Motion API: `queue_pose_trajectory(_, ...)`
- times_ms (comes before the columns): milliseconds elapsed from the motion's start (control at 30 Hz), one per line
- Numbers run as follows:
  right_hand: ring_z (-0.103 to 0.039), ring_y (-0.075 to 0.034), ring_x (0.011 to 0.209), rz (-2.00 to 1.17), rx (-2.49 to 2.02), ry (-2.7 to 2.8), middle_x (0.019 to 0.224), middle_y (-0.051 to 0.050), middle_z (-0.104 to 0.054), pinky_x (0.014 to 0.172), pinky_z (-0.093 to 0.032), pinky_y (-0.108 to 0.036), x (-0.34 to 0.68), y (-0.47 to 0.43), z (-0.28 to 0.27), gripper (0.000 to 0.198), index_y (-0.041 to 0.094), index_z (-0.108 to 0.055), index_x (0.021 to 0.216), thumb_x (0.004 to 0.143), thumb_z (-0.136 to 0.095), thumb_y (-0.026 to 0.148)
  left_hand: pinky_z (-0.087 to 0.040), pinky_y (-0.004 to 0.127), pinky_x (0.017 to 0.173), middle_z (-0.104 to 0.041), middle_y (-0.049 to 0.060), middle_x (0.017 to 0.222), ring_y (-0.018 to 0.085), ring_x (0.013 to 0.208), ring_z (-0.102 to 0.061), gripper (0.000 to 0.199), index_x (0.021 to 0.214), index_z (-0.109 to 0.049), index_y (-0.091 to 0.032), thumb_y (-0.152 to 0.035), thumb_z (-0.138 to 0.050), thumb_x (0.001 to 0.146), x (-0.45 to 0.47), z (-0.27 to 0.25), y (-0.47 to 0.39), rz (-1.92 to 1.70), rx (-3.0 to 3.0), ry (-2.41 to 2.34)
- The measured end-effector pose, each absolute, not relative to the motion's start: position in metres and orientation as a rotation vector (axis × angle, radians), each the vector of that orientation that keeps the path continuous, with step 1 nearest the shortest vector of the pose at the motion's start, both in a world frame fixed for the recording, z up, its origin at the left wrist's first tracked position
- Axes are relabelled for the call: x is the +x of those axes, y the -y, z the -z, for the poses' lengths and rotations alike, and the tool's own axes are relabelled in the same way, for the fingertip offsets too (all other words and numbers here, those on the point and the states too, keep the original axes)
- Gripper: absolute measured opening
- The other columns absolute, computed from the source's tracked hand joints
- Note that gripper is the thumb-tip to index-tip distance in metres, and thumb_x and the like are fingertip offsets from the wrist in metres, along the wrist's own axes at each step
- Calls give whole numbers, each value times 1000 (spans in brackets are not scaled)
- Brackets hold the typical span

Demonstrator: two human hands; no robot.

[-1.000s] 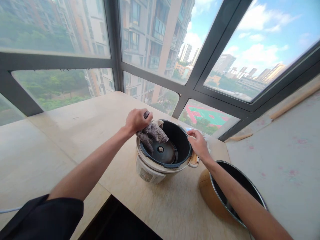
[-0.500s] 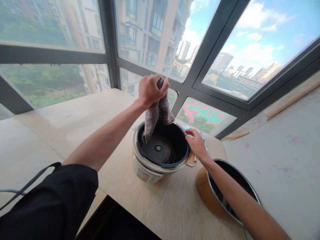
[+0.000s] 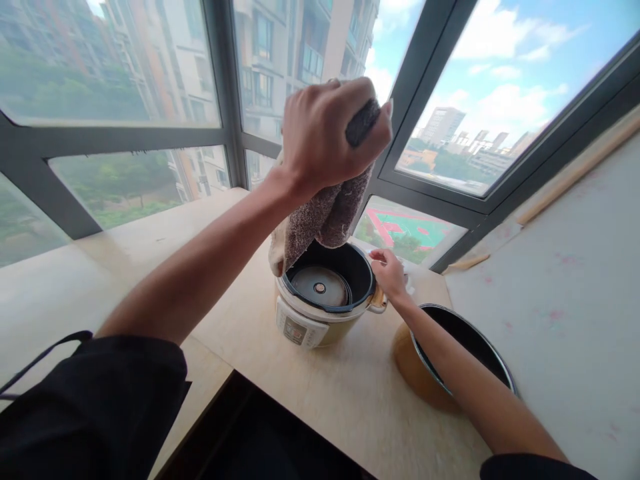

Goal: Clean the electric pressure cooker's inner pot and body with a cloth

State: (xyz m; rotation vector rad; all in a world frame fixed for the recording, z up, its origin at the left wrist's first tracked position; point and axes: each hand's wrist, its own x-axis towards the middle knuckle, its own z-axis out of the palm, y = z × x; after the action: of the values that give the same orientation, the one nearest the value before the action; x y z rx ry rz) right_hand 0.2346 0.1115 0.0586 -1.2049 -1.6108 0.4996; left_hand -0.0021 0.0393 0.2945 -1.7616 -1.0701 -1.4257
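My left hand (image 3: 333, 137) is closed round a bunched grey-brown cloth (image 3: 323, 217). The cloth hangs in folds above the open electric cooker (image 3: 303, 327), hiding the back left of its rim. Inside the cooker I see a dark cavity with a round heating plate (image 3: 330, 287) and a small metal button at its centre. At the cooker's right edge is my right hand (image 3: 389, 273), its fingers bent over the rim beside the side handle (image 3: 379, 305). The fingertips are partly hidden there.
A separate inner pot (image 3: 425, 373), brown outside and dark inside, lies tilted on the right under my right forearm. The pale counter (image 3: 300, 393) meets windows behind and a papered wall (image 3: 565, 347) on the right. A dark opening (image 3: 260, 433) lies below the front edge.
My left hand has lifted the cloth up and closer to me, away from the cooker's cavity. My right hand stays at the rim. The view has shifted slightly.
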Motion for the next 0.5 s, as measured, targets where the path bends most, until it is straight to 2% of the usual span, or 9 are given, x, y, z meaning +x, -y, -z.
queue_pose_trajectory(167, -67, -23, 85, -513, -1112, 1457, 86, -9, -72, 89, -53, -43, 236, -100, -57, 21, 18, -65, 83, 68, -52, 25, -35, 36, 66, -53, 4, 67, 17, 64, -52, 41, 83, -67, -19, -52, -47, 97, 16, -313, 4, 1302, -1797, 904)
queue_pose_trajectory(300, -66, -21, 85, -489, -1043, 1359, 86, -6, -71, 88, -53, -40, 238, -74, -59, 18, 19, -64, 84, 72, -55, 27, -34, 35, 64, -51, 3, 65, 18, 63, -53, 36, 84, -68, -20, -46, -46, 96, 26, -303, 36, 1387, -1686, 851)
queue_pose_trajectory(500, -65, -19, 88, -538, -943, 1242, 88, -5, -69, 88, -52, -38, 243, -7, -71, 16, 17, -65, 87, 74, -62, 27, -29, 33, 56, -44, -1, 57, 13, 53, -44, 29, 68, -51, -23, -37, -52, 93, 54, -269, 75, 1551, -1768, 900)
